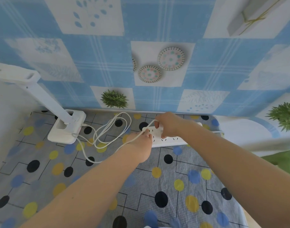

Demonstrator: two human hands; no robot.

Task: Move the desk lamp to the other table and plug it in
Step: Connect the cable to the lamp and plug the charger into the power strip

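The white desk lamp [65, 127] stands on its square base at the table's far left, its arm leaning up to the left. Its white cord [108, 134] lies in loose loops between the base and a white power strip [170, 139] near the back edge. My right hand [169, 125] grips the white plug at the cord's end, over the left end of the strip. My left hand [139, 145] rests on the strip's left end with its fingertips on the cord. Whether the plug's pins are in a socket is hidden by my fingers.
The table [174, 186] has a grey cloth with black, yellow and blue dots. Behind it hangs a blue and white patterned sheet [157, 30]. The power strip's own cable [218, 132] runs off to the right. The table's right edge drops off near the strip.
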